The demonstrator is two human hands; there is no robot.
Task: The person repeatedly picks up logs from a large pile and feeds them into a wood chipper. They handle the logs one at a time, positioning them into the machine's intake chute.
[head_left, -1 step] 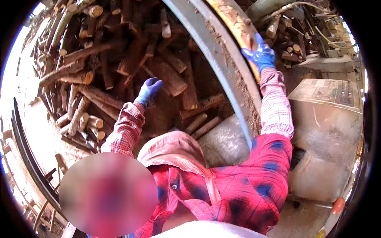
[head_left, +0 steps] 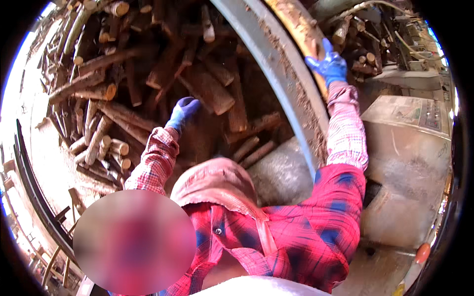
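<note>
Two blue-gloved hands are seen: the left hand [head_left: 182, 112], fingers seemingly curled, over stacked logs [head_left: 98, 93] at ten o'clock; the right hand [head_left: 328, 64], fingers spread, on a bark-covered log [head_left: 296, 29] at one o'clock.

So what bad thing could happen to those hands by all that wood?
The left hand reaches in among the stacked logs. The pile looks loose, so a log might roll down and pinch the fingers. The right hand is up on a rough pale log lying along the grey metal rim. If that log slides, the hand could get squeezed against the rim. The blue gloves may not stop splinters.
</note>
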